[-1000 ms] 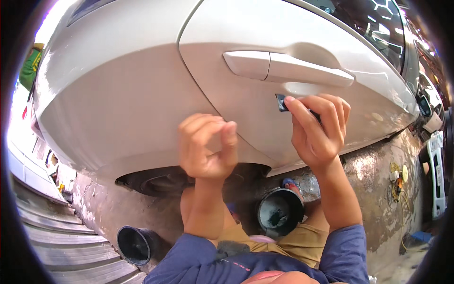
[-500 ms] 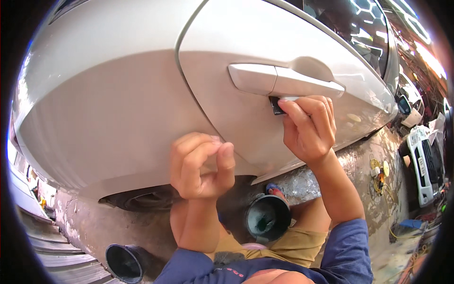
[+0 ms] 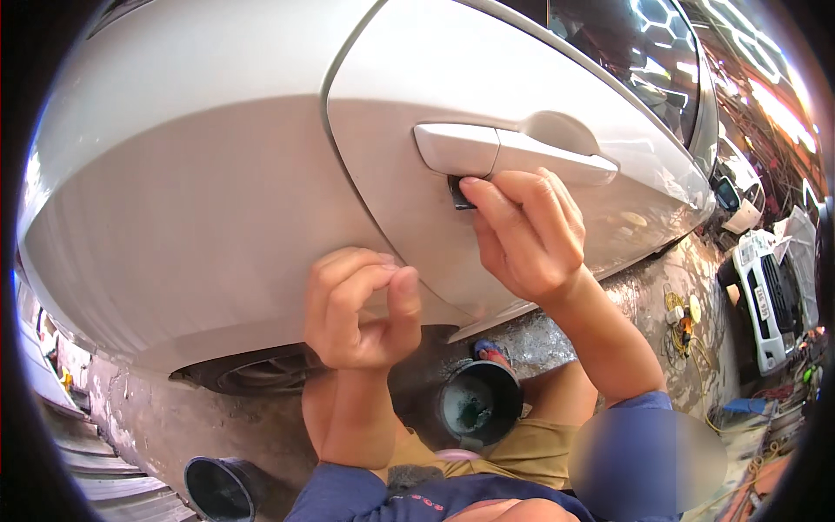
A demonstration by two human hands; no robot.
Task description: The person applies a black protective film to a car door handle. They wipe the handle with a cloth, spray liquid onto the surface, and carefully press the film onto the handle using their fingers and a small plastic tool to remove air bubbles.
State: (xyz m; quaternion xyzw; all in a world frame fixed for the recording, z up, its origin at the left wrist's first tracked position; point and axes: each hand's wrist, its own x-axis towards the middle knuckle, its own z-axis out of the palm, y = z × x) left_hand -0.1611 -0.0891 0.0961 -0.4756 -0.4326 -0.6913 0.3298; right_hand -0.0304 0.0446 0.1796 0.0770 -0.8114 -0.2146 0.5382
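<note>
Right hand [image 3: 531, 233] pinches small dark pad [image 3: 459, 197] between thumb and fingers, seemingly against door [image 3: 444, 248], just near side of handle [image 3: 461, 148], at its left end. Left hand [image 3: 357, 304] farther left, near door seam [image 3: 365, 204], fingers curled toward thumb; cannot tell if pinching anything. Probably best: pad flat, light even pressure, edge off handle.

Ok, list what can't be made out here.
All in the head view:
Dark piece: partly covered by the right grip.
Left grip: whether it pinches anything is too small to tell.
Wheel: top hidden by the car body.
Window: cut off by the top edge.
</note>
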